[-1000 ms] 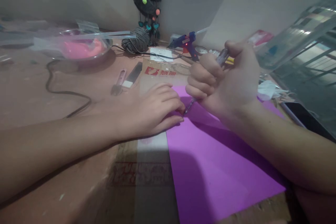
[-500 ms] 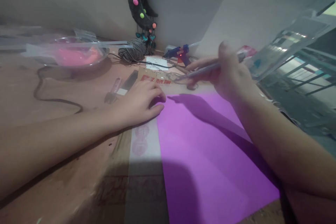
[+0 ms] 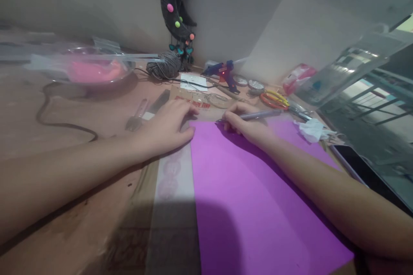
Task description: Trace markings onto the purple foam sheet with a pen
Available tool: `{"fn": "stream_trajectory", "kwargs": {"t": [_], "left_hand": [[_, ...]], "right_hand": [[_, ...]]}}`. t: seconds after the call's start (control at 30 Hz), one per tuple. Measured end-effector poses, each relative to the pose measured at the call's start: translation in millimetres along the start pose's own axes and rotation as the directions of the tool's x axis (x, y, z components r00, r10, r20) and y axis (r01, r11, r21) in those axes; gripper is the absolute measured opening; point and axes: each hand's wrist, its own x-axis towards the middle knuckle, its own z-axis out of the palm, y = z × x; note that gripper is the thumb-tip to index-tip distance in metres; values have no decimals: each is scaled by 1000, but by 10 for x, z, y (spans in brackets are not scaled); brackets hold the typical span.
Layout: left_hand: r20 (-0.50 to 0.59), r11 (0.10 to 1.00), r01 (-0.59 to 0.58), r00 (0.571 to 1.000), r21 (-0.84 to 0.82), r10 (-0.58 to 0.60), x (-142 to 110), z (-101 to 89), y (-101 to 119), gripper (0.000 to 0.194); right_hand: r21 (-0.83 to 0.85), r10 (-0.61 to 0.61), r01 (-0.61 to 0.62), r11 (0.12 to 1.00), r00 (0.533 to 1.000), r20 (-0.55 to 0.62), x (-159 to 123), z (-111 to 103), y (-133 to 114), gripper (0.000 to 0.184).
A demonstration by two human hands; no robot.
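Observation:
A purple sheet of paper [image 3: 254, 206] lies on a flattened cardboard piece [image 3: 174, 223] on the table. My right hand [image 3: 247, 124] is closed around a pen [image 3: 263, 114], its tip at the far edge of the sheet near the left corner. That forearm stretches across the sheet's right side. My left hand [image 3: 174, 122] rests at the far left corner of the paper, thumb and fingers apart, thumb at the paper's edge. I see nothing held in it.
Toward the wall are a grey yarn ball [image 3: 164, 65], a blue glue gun [image 3: 222, 72] and scissors with orange-yellow handles [image 3: 274, 99]. A bowl with pink material [image 3: 97, 71] sits left. Right are crumpled tissue [image 3: 312, 129] and a phone [image 3: 368, 172]. A moon ornament [image 3: 176, 8] hangs behind.
My right hand has come down with the pen from above the sheet to its far edge. The scissors, tissue and phone now show. My left hand has shifted slightly left.

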Motion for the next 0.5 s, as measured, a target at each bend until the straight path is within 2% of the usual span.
{"fn": "stream_trajectory", "kwargs": {"t": [0.1,0.27,0.5], "left_hand": [[-1,1000,10,1000,21,-10,2,9,-16,40],[2,999,-1,1000,37,1,2,11,-10,38],[23,998,-6,1000,62,4,0,-4,6,37]], "right_hand": [[-22,-26,25,999,999,-42,20,15,65,35],[-120,-13,-1,993,994,-110,8,25,84,32],[-89,-34,28,996,996,-77,-1,48,40,34]]}}
